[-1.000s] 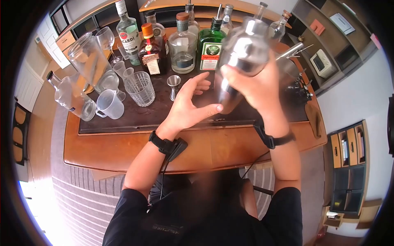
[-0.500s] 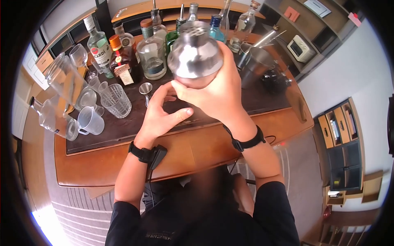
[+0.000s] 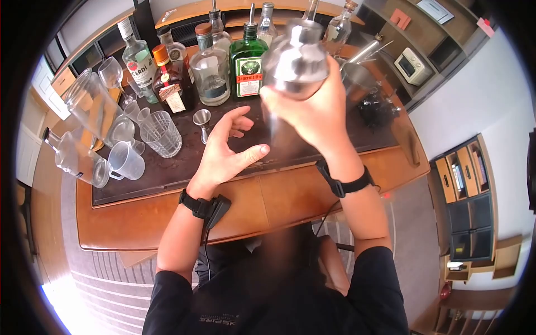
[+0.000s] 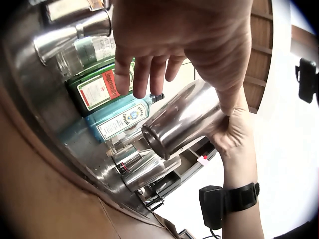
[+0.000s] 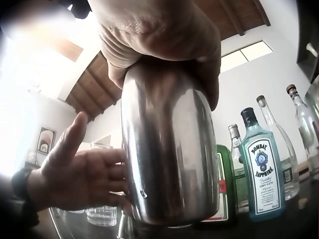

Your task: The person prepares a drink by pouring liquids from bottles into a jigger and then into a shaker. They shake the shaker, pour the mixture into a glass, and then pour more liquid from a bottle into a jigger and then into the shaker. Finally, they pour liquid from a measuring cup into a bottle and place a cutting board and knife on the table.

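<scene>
Two hands up over the table (image 3: 240, 204), one shaker (image 3: 296, 64) between them and off the surface. Right hand (image 3: 315, 114) grips it round the upper body, fingers and thumb curled on the metal. Shaker is roughly upright, base down. High grip probably keeps the top steady and leaves the lower body hanging free.

Left hand (image 3: 223, 156) is open: palm towards the shaker, fingers loosely bent, thumb spread, holding nothing. Sits just beside the shaker, apart from it in the head view. Reads as a spare hand kept near for support or a catch.

Bottles stand along the far side, green bottle (image 3: 248, 70) included, likely so they're reachable but out of the hands' way. Its metal spout suggests it's set up for pouring. Jigger (image 3: 202, 120) stands near the left fingers, cut glass (image 3: 162, 134) and jug (image 3: 127, 161) further left; small measuring stuff probably grouped for easy reach.

Hard to see: shaker is blurred in the head view, worst at the lower body. Contents unseen. Shaker hides part of the right fingers and, in the right wrist view, the left fingertips. Blue bottle (image 5: 264, 172) shows clearly only from the wrists. Black item (image 3: 378, 109) at far right: can't identify.
</scene>
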The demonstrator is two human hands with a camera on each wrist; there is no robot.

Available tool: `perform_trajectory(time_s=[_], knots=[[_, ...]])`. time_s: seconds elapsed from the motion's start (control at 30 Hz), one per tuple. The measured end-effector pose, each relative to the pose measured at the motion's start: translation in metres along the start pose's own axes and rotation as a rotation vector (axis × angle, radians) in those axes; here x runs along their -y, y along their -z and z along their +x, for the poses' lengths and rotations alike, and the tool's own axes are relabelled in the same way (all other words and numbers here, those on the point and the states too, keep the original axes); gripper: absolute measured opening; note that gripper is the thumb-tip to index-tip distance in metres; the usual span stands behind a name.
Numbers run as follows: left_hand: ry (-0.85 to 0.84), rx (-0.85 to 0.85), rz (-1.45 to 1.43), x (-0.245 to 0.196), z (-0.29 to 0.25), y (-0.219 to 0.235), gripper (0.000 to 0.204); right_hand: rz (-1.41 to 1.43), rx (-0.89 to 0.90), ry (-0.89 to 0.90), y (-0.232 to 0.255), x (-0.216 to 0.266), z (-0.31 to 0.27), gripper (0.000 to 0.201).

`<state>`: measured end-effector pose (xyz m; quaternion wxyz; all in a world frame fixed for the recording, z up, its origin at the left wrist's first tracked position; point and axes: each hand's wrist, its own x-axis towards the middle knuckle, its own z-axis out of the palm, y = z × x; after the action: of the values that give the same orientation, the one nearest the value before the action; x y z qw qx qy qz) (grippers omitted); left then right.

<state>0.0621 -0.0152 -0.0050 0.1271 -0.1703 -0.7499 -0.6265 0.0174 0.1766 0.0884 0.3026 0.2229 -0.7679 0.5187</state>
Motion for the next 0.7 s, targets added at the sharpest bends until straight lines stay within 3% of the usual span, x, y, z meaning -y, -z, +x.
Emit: perform_trajectory(time_s=[0.03, 0.07, 0.17, 0.2, 0.3, 0.37, 0.4, 0.5, 0.53, 0.67, 0.7], knots=[[0.006, -0.022, -0.005, 0.001, 0.000, 0.000, 0.087, 0.307, 0.027, -0.186, 0.003, 0.011, 0.004, 0.082], [-0.054, -0.089, -0.010, 0.001, 0.000, -0.001, 0.070, 0.294, 0.033, -0.159, 0.006, 0.007, 0.006, 0.082], [-0.112, -0.190, 0.014, -0.001, 0.000, 0.004, 0.053, 0.182, -0.010, 0.003, 0.018, 0.001, 0.016, 0.076], [-0.156, -0.245, -0.043, -0.006, -0.002, -0.001, 0.035, 0.357, 0.030, -0.061, 0.023, 0.004, 0.021, 0.070], [-0.190, -0.059, 0.051, -0.020, -0.013, -0.011, 0.024, 0.391, 0.088, 0.000, 0.037, 0.006, 0.034, 0.051], [-0.309, 0.055, 0.156, -0.037, -0.014, -0.024, 0.022, 0.220, 0.023, 0.047, 0.042, 0.004, 0.038, 0.046], [-0.348, 0.034, 0.174, -0.039, -0.015, -0.033, 0.022, 0.135, -0.008, 0.070, 0.043, 0.004, 0.039, 0.044], [-0.333, -0.007, 0.233, -0.042, -0.015, -0.037, 0.021, 0.423, 0.144, -0.062, 0.043, 0.012, 0.038, 0.051], [-0.323, -0.034, 0.225, -0.041, -0.013, -0.037, 0.021, 0.443, 0.227, -0.172, 0.045, 0.011, 0.038, 0.067], [-0.286, -0.107, 0.208, -0.034, -0.008, -0.034, 0.029, 0.074, 0.014, -0.055, 0.030, 0.007, 0.018, 0.092], [-0.274, -0.117, 0.206, -0.031, -0.008, -0.033, 0.033, 0.107, 0.028, -0.080, 0.027, 0.007, 0.013, 0.091]])
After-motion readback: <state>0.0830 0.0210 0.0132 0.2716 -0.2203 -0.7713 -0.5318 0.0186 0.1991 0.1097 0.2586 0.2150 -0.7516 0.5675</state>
